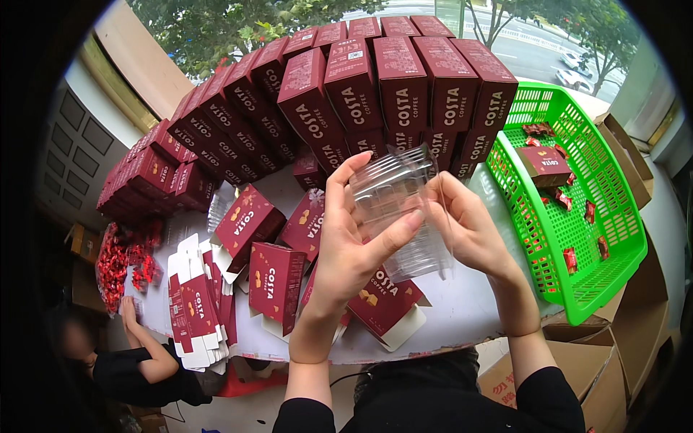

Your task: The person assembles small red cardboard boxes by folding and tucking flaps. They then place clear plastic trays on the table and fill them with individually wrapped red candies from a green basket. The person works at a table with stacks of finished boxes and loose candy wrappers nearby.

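A clear plastic tray (399,209), see-through and ribbed into small pockets, is held up above the white table (462,310) between both hands. The left hand (351,242) has its fingers curled around the tray's left edge with the thumb pressed across its front; the right hand (465,224) pinches the right edge. To the right, a green basket (577,289) holds one dark red box (545,166) and a few scattered red candies (570,260). Behind stands a stack of red boxes (375,94); open boxes (271,278) and flat cartons (195,307) lie on the table below the hands. Another person's arm (141,346) rests at the left edge.
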The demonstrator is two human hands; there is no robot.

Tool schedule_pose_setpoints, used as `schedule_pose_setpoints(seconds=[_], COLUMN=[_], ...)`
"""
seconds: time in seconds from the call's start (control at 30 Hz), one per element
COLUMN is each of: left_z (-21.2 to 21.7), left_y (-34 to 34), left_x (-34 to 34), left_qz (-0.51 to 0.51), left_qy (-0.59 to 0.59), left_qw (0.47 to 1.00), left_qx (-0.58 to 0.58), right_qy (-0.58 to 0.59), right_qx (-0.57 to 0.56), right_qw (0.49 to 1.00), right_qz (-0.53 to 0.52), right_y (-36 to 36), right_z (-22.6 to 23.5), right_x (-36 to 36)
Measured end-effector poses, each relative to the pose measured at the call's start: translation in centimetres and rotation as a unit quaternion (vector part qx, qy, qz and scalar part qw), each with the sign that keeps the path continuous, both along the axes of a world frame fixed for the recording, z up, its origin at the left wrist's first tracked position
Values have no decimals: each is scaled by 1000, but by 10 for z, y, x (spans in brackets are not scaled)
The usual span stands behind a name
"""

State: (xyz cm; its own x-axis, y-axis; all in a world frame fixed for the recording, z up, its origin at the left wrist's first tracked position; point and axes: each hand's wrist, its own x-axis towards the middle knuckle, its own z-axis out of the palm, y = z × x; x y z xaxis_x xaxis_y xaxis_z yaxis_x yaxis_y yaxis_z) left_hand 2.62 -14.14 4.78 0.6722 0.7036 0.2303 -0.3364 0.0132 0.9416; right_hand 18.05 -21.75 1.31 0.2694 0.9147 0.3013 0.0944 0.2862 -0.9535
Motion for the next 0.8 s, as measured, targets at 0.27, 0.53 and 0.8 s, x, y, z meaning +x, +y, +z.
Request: schedule_pose_setpoints(seconds=[0.27, 0.53, 0.8], left_z=[11, 13, 11], left_y=[14, 10, 5], left_x=[-20, -16, -14], left_qz=[112, 105, 50], left_qy=[-14, -7, -7], left_qw=[993, 994, 998], left_qx=[-37, -24, -49], right_qy=[-165, -473, -147], right_qx=[-109, -176, -57], right_qw=[956, 849, 987], right_qz=[-217, -157, -39], right_y=[2, 22, 8], right_z=[7, -53, -2], right_x=[23, 36, 3])
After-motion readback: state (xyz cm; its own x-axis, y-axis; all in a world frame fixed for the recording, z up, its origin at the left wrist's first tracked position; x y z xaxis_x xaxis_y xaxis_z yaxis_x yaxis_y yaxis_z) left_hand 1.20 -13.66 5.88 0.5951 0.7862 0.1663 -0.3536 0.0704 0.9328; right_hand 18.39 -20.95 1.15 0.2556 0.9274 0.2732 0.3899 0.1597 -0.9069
